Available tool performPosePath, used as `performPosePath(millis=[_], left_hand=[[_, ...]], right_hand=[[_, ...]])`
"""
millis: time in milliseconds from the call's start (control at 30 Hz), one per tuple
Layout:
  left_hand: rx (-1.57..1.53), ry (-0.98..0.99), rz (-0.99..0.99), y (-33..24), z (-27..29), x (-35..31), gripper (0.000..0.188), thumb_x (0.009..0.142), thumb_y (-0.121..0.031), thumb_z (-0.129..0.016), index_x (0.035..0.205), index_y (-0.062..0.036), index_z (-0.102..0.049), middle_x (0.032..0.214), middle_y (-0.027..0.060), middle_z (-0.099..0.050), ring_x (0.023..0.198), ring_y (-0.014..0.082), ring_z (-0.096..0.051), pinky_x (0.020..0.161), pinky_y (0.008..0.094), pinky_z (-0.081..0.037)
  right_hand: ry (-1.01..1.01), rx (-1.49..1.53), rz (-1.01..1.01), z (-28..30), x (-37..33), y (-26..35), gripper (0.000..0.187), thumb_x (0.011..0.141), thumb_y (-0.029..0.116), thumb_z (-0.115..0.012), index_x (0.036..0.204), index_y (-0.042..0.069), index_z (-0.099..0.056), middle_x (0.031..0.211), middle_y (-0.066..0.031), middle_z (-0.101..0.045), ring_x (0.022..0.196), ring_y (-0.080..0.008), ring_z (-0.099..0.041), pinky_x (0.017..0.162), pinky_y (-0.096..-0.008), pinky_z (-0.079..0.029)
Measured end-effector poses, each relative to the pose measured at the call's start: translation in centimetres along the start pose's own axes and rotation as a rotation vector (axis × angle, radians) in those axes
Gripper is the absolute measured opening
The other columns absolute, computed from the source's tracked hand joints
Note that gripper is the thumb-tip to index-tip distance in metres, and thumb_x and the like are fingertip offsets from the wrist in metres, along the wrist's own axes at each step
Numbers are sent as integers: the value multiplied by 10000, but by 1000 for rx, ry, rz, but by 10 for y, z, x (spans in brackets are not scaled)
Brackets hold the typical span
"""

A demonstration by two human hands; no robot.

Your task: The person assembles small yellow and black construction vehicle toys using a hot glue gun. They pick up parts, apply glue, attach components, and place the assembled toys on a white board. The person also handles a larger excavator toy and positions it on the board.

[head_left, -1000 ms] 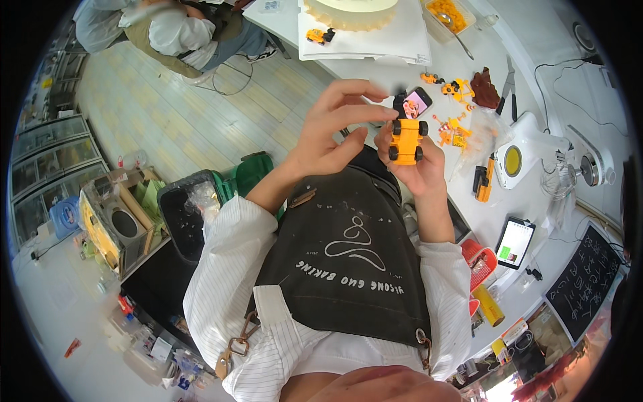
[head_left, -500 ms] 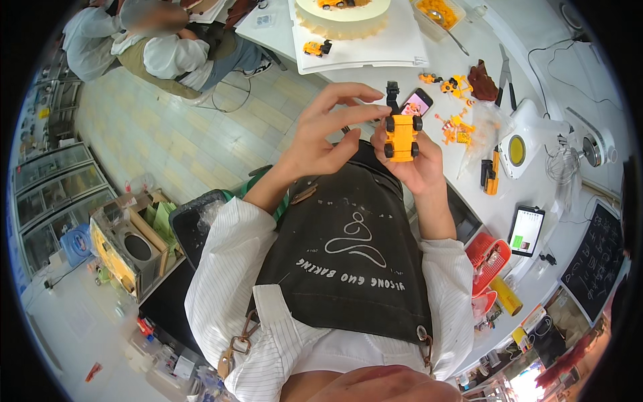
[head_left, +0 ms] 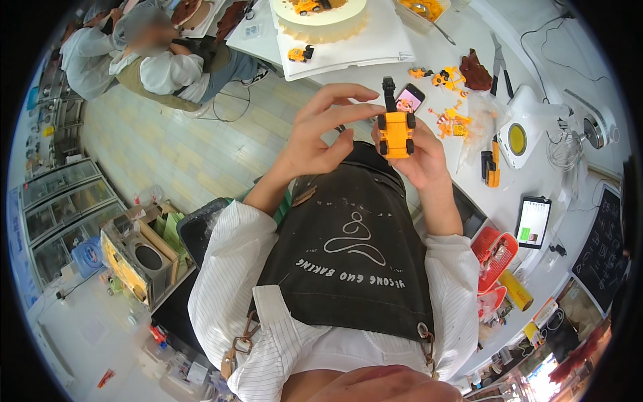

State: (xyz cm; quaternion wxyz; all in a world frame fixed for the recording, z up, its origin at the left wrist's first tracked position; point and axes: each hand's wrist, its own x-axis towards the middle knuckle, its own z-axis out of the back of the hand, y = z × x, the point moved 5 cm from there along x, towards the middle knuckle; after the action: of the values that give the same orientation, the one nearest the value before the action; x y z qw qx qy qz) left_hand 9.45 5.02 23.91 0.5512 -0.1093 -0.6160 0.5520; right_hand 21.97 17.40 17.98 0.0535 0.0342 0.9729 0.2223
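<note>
A yellow toy digger with black wheels and a black arm is held in front of my apron, its wheeled underside toward me and the arm pointing away. My right hand grips it from the right side, with part of the fingers hidden behind it. My left hand is at the toy's left with thumb and fingers apart. Its index fingertip reaches the base of the black arm; whether it touches cannot be made out.
On the white table are a cake on a white board, small toy vehicles, a phone, black-handled scissors, a white kitchen scale and a red basket. Two people sit at the far left.
The view has turned slightly, so the table's things appear shifted left. The toy sits a little further left in the picture, still in my right hand. My left hand's pose is nearly unchanged.
</note>
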Motion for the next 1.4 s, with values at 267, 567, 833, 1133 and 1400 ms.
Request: performPosePath(millis=[267, 567, 833, 1133, 1400], left_hand=[[14, -22, 5, 0, -1, 13, 594, 685, 86, -551, 1254, -28, -683, 1273, 155, -636, 1162, 304, -620, 981, 379, -507], [102, -52, -143, -11, 15, 34, 611, 712, 77, -554, 1313, 1, -631, 1298, 180, -613, 1173, 295, -600, 943, 378, -506], [247, -149, -411, -64, 20, 77, 684, 661, 55, -543, 1330, -43, -649, 1395, 157, -597, 1215, 311, -573, 955, 373, -495], [309, -142, -582, -101, 21, 95, 753, 655, 59, -520, 1402, -28, -551, 1486, 188, -520, 1311, 329, -528, 987, 392, -459], [381, -1, -546, -119, 26, 109, 749, 725, -30, -555, 1459, 89, -459, 1496, 288, -470, 1402, 433, -445, 1170, 477, -308]], right_hand=[[4, -483, 87, -37, 0, 82, 296, 952, 51, -652, 1235, -32, -630, 1121, -113, -720, 991, -143, -682, 840, -271, -545], [16, -1577, 451, -132, 6, 167, 291, 892, 98, -750, 1145, -31, -682, 1011, -49, -720, 818, -82, -641, 730, -244, -519], [186, -2313, 772, -226, 1, 183, 226, 871, 109, -755, 1078, 26, -716, 966, -35, -711, 766, -94, -571, 633, -235, -401], [147, -2039, 659, -252, -3, 195, 261, 880, 98, -779, 1107, -8, -706, 954, -82, -730, 802, -111, -651, 676, -223, -512], [88, -1739, 560, -267, 1, 192, 226, 882, 40, -773, 1073, -48, -689, 962, -110, -740, 826, -126, -704, 729, -251, -572]])
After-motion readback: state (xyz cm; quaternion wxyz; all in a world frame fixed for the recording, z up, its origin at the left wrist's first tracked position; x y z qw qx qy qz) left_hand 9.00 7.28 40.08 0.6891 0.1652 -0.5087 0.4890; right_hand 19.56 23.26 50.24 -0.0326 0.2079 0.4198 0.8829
